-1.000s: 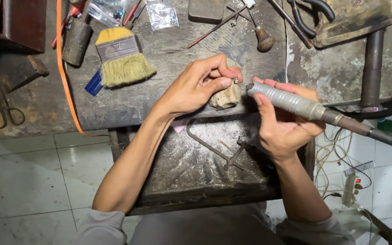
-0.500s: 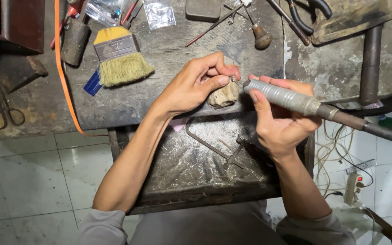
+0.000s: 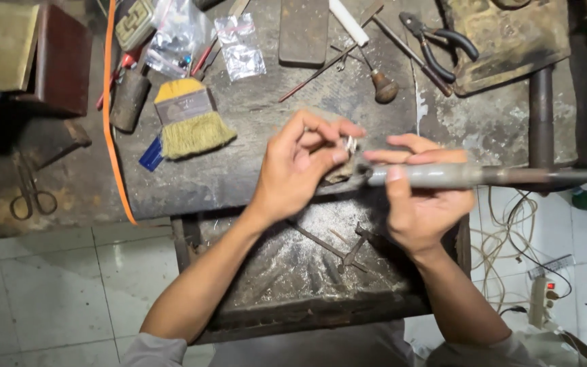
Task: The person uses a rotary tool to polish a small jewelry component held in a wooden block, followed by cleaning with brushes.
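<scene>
Workpiece (image 3: 349, 145): tiny, light, rigid metal, pinched in left hand (image 3: 298, 168) fingertips. Right hand (image 3: 421, 204) wrapped round rotary handpiece (image 3: 436, 176). Easily dropped; best gripped by edges.

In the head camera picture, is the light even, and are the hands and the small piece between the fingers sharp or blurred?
Head view: the light is uneven, bright on the workbench middle and floor tiles, dark at the upper corners. The left hand, right hand and grey handpiece look slightly soft from motion; the small shiny piece is too blurred for detail. The yellow brush is sharper.
</scene>
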